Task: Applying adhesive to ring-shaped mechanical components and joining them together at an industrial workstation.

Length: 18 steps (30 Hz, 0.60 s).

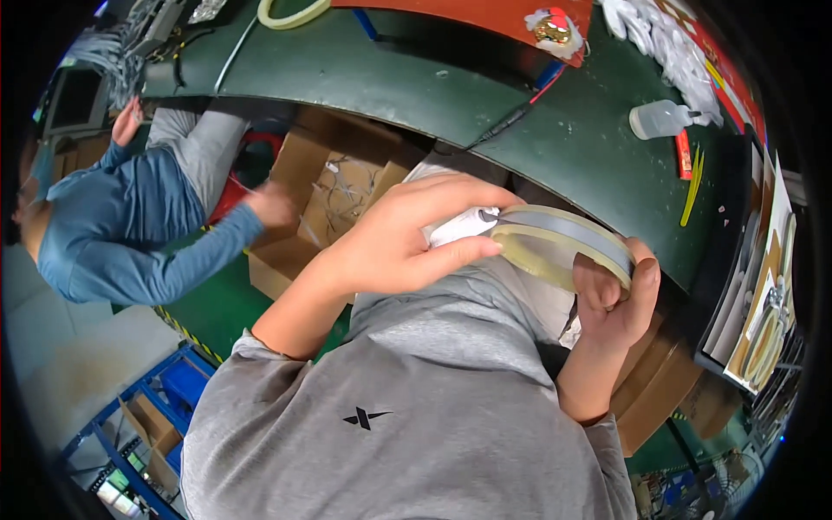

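Observation:
In front of my body, over my lap, my left hand (416,234) pinches a small white plastic piece (464,227) with a dark end. Thumb and forefinger lie along it, and their tips reach the near left side of a pale yellow, see-through ring (539,256). A grey band (576,230) runs around the ring's outer face. My right hand (617,290) grips the ring's right end, its thumb outside and its other fingers curled at the inside. The ring is tilted, and whether the white piece is joined to it I cannot tell.
The green table (416,91) curves across ahead, carrying an orange-red shelf (485,19), a clear bottle (660,120) and yellow tweezers (692,186). A black cable (503,126) hangs over its edge. Left stands a cardboard box (325,186) with cable scraps, beside a co-worker in blue (130,225).

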{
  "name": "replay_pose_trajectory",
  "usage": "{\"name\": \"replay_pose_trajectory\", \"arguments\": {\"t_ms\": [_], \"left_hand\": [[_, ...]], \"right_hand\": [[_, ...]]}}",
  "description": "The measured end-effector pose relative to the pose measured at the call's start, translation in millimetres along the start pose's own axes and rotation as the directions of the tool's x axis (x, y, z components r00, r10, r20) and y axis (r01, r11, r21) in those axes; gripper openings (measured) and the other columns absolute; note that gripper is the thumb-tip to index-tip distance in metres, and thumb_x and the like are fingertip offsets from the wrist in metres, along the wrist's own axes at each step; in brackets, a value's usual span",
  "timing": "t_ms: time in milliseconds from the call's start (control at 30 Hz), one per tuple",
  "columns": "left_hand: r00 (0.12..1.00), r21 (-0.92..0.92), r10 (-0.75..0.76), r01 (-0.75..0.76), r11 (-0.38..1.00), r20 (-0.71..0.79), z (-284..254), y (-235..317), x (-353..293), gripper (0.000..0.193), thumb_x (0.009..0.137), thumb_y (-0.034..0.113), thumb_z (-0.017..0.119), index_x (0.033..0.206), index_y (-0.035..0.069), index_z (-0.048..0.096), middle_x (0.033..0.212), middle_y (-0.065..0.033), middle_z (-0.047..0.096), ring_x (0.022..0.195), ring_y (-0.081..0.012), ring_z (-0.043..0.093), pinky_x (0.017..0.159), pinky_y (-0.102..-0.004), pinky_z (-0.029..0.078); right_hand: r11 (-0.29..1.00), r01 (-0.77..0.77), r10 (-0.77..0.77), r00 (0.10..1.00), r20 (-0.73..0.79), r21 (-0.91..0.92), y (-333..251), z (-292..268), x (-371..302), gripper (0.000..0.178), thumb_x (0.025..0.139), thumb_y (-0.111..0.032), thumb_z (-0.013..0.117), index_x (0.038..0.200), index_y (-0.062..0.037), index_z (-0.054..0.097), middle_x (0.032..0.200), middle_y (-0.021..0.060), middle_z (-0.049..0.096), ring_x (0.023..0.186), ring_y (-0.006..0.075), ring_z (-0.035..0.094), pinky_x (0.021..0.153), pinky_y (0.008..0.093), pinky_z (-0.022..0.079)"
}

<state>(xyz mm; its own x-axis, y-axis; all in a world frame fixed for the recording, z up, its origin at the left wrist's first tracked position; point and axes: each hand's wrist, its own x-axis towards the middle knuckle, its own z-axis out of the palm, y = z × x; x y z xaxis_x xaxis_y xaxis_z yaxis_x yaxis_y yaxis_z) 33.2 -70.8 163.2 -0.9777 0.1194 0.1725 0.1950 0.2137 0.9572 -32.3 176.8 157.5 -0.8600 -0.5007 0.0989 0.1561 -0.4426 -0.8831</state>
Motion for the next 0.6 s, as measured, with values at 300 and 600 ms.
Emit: {"name": "replay_pose_trajectory", "arguments": {"t_ms": [300,600], "left_hand": [[0.990,0.142,0.129,-0.136,0.981,0.062,-11.3,6.7,5.3,0.040,0.086,0.009,0.073,0.123,-0.002,0.063,0.118,-0.0152,0.065,0.111,-0.0261,0.061,0.095,-0.0365,0.047],[0.994,-0.390,-0.085,0.108,0.915,0.075,16.1,0.7,1.9,0.032,0.085,0.001,0.078,0.114,-0.002,0.067,0.108,-0.0091,0.070,0.100,-0.0151,0.066,0.090,-0.0302,0.051]], "right_hand": [[0.930,-0.026,0.055,0.996,-0.070,0.367,2.7,-6.0,0.0,0.053,0.109,-0.040,0.038,0.067,-0.0113,0.052,0.049,-0.0060,0.046,0.033,0.0046,0.032,0.042,0.0227,0.025],[0.924,0.013,0.003,0.999,-0.042,0.382,-2.9,-13.7,0.4,0.045,0.108,-0.041,0.042,0.075,-0.0128,0.053,0.050,-0.0073,0.049,0.034,0.0031,0.036,0.038,0.0213,0.025]]}}
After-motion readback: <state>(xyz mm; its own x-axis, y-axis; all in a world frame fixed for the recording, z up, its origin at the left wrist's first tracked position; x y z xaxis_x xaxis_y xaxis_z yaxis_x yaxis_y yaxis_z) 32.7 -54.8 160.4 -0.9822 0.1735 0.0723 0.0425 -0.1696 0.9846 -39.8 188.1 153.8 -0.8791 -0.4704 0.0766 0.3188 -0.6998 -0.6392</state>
